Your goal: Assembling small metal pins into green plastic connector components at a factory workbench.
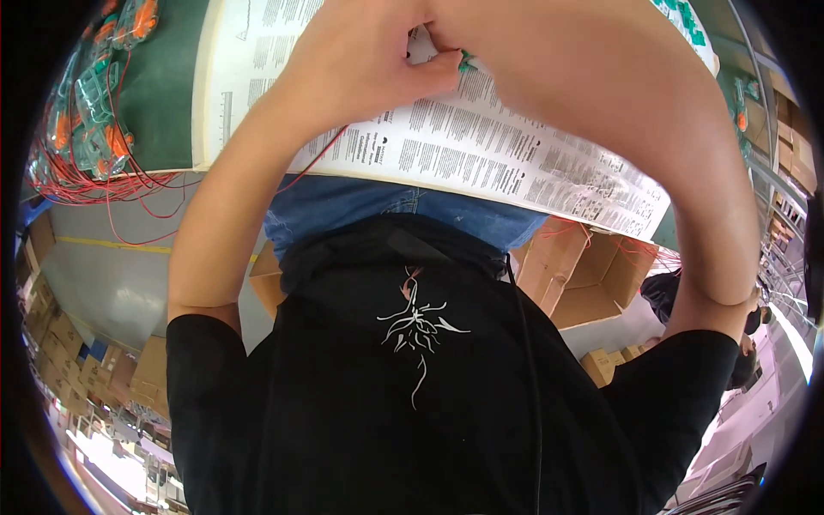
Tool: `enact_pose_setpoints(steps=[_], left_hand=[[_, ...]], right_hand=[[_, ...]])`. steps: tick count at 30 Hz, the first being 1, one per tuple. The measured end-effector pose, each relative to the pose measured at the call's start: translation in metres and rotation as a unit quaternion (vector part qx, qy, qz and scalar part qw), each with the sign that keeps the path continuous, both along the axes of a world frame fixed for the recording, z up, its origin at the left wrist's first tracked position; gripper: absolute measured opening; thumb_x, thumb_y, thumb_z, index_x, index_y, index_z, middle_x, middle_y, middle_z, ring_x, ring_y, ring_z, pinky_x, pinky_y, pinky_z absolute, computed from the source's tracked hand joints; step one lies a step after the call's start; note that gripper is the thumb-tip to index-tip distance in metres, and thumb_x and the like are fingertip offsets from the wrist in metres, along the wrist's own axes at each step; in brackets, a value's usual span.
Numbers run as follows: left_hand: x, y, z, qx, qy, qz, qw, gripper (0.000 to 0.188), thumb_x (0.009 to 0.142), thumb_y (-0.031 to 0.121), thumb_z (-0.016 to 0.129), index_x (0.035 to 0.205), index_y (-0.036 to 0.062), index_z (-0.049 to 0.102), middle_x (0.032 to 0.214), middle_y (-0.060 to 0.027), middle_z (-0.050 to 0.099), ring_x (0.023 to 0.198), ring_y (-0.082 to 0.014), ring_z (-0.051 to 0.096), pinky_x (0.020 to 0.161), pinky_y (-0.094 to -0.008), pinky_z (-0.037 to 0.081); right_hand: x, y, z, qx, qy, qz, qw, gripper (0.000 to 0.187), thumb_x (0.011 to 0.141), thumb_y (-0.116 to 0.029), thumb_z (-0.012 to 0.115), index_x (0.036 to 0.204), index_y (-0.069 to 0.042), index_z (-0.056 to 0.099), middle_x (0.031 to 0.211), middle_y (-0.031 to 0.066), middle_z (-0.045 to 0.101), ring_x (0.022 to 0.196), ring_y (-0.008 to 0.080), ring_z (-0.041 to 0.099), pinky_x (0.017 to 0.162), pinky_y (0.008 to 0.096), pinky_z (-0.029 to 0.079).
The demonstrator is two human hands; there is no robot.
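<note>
Near the top edge, my left hand (369,64) is closed, with its thumb and fingers curled in a pinch. At the thumb's tip shows a bit of a small green piece (466,62); most of it is hidden. My right hand (459,21) meets the left one there, bent over at the wrist, and its fingers are mostly out of sight. From under my left hand a thin red wire (326,153) runs down past the table's near edge. Beneath both hands lie printed white sheets (412,146).
At the left of the green tabletop (167,112) lie several clear plastic parts with orange pieces (116,142) and a tangle of red wires (112,187). Green pieces (687,21) lie at the far right. Below the table stands an open cardboard box (592,279).
</note>
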State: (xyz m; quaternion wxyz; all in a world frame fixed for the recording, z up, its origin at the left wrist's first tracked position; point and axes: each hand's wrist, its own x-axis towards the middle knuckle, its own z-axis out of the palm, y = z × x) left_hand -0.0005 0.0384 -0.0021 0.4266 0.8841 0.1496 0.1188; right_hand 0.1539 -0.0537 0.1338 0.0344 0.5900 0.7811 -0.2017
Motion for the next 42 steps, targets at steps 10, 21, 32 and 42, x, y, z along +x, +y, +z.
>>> enact_pose_setpoints(steps=[10, 21, 32, 42], left_hand=[[0.020, 0.007, -0.040, 0.040, -0.459, -0.073, 0.884, 0.015, 0.076, 0.011, 0.079, 0.084, 0.0100, 0.066, 0.111, -0.0060, 0.071, 0.105, -0.0265, 0.062, 0.091, -0.0401, 0.043], [0.033, 0.010, -0.066, 0.044, -0.504, -0.082, 0.859, 0.016, 0.075, 0.009, 0.079, 0.084, 0.0102, 0.065, 0.114, -0.0056, 0.070, 0.106, -0.0280, 0.062, 0.092, -0.0407, 0.043], [-0.003, 0.000, -0.006, 0.078, -0.100, -0.013, 0.992, 0.014, 0.075, 0.013, 0.077, 0.084, 0.0108, 0.067, 0.115, -0.0006, 0.071, 0.108, -0.0259, 0.062, 0.091, -0.0411, 0.044], [-0.004, -0.001, 0.010, 0.086, -0.078, -0.020, 0.993, 0.012, 0.076, 0.007, 0.076, 0.083, 0.0079, 0.066, 0.118, -0.0017, 0.073, 0.106, -0.0273, 0.064, 0.090, -0.0399, 0.048]], right_hand=[[0.014, -0.076, -0.064, 0.073, 0.128, -0.239, 0.960, 0.012, 0.093, -0.007, 0.070, 0.104, -0.005, 0.077, 0.067, 0.0099, 0.066, 0.054, 0.0176, 0.059, 0.055, 0.0308, 0.046], [-0.002, -0.073, -0.055, 0.104, 0.012, -0.210, 0.972, 0.011, 0.091, -0.004, 0.070, 0.099, -0.006, 0.077, 0.072, 0.0135, 0.069, 0.060, 0.0255, 0.066, 0.054, 0.0328, 0.047], [0.013, -0.010, -0.001, -0.159, -0.131, -0.037, 0.978, 0.006, 0.075, -0.005, 0.068, 0.072, -0.001, 0.066, 0.068, 0.0148, 0.066, 0.068, 0.0321, 0.069, 0.064, 0.0401, 0.054], [-0.032, -0.083, -0.124, 0.273, 0.207, -0.334, 0.878, 0.020, 0.080, 0.001, 0.081, 0.098, -0.005, 0.076, 0.090, 0.0061, 0.069, 0.076, 0.0199, 0.067, 0.063, 0.0289, 0.051]])
